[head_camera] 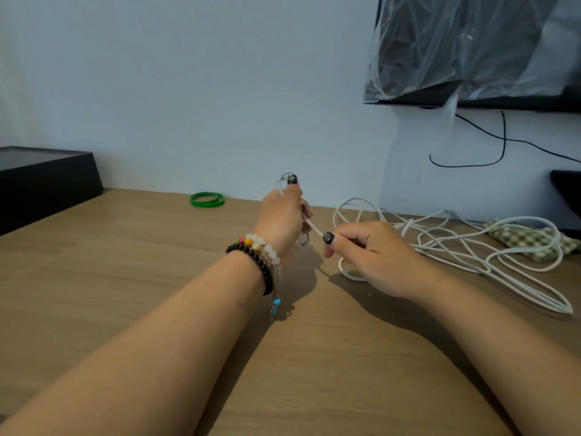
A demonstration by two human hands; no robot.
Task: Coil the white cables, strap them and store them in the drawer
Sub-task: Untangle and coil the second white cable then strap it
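A long white cable (452,247) lies in loose tangled loops on the wooden table (125,278) at the right. My left hand (283,215) is raised over the table's middle and grips one end of the cable, a small loop showing above its fingers. My right hand (367,256) sits just to the right and pinches the same cable between thumb and forefinger, a short taut stretch running between the two hands. Green bands (207,199) lie near the wall, apart from both hands.
A black box (44,180) stands at the table's far left. A checked cloth pouch (528,240) lies under the cable loops at the right. A plastic-covered screen (478,51) hangs on the wall above, with a black wire (503,143) dangling.
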